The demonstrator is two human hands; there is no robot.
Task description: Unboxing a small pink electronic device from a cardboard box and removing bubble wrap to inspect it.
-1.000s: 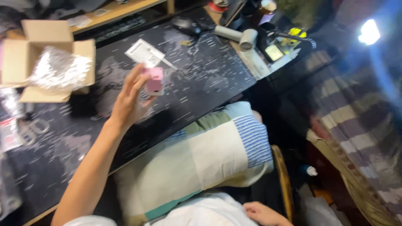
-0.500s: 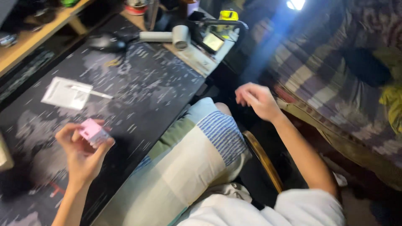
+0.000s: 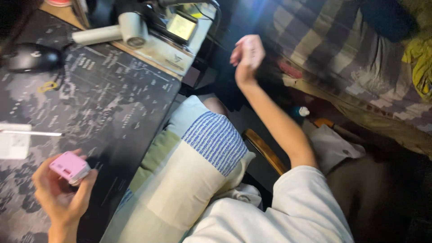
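Left hand [image 3: 60, 193] grips pink block [image 3: 69, 167] — near desk edge [image 3: 173, 96].

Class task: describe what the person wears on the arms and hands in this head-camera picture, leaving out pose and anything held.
The right arm is bare from a short, light grey sleeve down to the wrist. The left hand and right hand are both bare: no gloves, and no rings, watch or bracelet show, though the picture is blurred.

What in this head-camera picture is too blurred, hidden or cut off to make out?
- Pink block in the left hand: kind unclear, motion blur.
- Right hand: blurred; whether it holds anything is unclear.
- White card: cut by the left edge.
- Dark mouse: details lost in shadow.
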